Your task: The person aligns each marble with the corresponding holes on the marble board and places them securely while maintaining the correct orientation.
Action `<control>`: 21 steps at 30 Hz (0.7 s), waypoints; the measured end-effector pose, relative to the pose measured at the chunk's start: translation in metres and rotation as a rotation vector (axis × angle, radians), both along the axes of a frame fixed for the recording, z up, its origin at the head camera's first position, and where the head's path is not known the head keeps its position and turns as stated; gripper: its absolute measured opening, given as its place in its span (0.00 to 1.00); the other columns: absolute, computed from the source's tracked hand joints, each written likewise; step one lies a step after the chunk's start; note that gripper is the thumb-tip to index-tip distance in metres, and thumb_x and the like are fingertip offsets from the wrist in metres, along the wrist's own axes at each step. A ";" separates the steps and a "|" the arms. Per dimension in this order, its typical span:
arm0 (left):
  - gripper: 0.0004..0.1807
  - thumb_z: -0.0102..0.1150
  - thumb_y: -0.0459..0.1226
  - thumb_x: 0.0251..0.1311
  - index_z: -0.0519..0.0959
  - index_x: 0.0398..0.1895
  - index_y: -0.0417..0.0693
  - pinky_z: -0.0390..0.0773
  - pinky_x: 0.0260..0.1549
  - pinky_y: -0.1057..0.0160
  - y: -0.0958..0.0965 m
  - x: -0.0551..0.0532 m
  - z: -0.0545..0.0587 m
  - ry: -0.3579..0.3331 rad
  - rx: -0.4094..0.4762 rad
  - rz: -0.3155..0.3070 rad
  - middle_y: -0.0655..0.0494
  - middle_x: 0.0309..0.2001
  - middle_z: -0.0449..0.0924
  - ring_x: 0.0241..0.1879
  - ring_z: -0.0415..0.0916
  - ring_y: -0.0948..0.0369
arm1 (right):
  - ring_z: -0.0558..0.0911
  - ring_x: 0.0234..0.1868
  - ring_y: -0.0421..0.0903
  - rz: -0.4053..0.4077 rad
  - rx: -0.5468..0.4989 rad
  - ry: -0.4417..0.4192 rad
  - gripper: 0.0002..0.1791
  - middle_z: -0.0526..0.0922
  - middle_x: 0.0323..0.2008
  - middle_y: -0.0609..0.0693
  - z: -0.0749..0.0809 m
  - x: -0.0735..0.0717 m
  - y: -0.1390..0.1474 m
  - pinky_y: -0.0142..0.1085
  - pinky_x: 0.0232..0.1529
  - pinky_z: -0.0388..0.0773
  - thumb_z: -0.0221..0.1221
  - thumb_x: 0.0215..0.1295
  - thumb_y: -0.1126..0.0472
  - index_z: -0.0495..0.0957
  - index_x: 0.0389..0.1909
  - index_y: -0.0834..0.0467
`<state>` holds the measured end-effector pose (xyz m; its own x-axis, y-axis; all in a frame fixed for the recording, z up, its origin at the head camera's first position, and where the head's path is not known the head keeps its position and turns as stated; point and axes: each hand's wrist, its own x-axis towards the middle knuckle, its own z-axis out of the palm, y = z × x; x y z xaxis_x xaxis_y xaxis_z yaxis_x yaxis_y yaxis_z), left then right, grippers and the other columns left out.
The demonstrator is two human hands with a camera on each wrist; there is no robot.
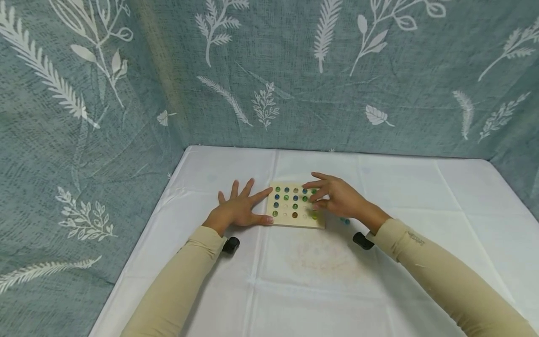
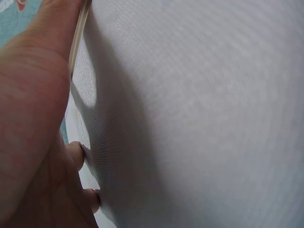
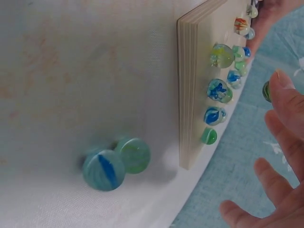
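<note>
A pale wooden board (image 1: 300, 222) with rows of round hollows lies on the table, many of them filled with glass marbles (image 1: 295, 206) in green, blue and brown. My left hand (image 1: 237, 209) is spread flat at the board's left side, its thumb and index finger touching that edge. In the left wrist view the palm side of the left hand (image 2: 38, 109) shows beside the board's thin edge. Above the board's right part hovers my right hand (image 1: 340, 196). Between its thumb and index finger it pinches a dark green marble (image 3: 266, 91), partly hidden by the thumb.
Two loose marbles, one with a blue streak (image 3: 104, 170) and one greenish (image 3: 134, 155), rest on the white tablecloth (image 1: 320, 290) right of the board. Patterned teal curtains (image 1: 294, 93) hang behind and to the left of the table. Black wrist-worn devices (image 1: 363, 240) sit under the sleeves.
</note>
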<state>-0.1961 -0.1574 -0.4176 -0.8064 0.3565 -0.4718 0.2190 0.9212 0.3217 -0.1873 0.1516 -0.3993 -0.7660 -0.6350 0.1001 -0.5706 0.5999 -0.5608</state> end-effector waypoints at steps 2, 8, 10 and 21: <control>0.53 0.58 0.73 0.60 0.43 0.84 0.81 0.28 0.71 0.19 -0.001 0.000 0.001 0.002 -0.003 0.000 0.51 0.87 0.23 0.82 0.15 0.35 | 0.63 0.79 0.67 0.004 -0.002 -0.003 0.11 0.82 0.66 0.60 0.001 -0.002 -0.003 0.62 0.72 0.70 0.71 0.62 0.68 0.91 0.45 0.63; 0.53 0.57 0.73 0.60 0.43 0.84 0.82 0.28 0.72 0.19 -0.002 -0.001 0.001 0.004 -0.012 0.000 0.51 0.87 0.23 0.83 0.15 0.36 | 0.63 0.80 0.66 0.009 0.002 -0.015 0.11 0.82 0.67 0.59 0.001 -0.004 -0.009 0.62 0.72 0.70 0.72 0.62 0.67 0.91 0.46 0.63; 0.53 0.58 0.73 0.60 0.43 0.84 0.82 0.29 0.72 0.19 -0.002 -0.001 0.001 0.007 -0.014 0.000 0.51 0.87 0.23 0.83 0.16 0.36 | 0.63 0.79 0.67 0.014 -0.001 -0.012 0.11 0.82 0.66 0.59 0.000 -0.005 -0.011 0.62 0.72 0.70 0.72 0.61 0.67 0.91 0.45 0.62; 0.52 0.58 0.72 0.61 0.43 0.84 0.82 0.29 0.72 0.20 -0.002 -0.002 -0.003 -0.012 -0.015 0.007 0.52 0.87 0.23 0.83 0.16 0.36 | 0.62 0.80 0.68 0.055 0.001 -0.018 0.10 0.81 0.67 0.59 -0.004 -0.009 -0.025 0.62 0.72 0.71 0.70 0.64 0.67 0.91 0.46 0.60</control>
<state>-0.1978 -0.1593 -0.4203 -0.8030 0.3442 -0.4865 0.2092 0.9272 0.3106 -0.1961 0.1263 -0.4032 -0.7319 -0.6760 0.0856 -0.5923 0.5690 -0.5705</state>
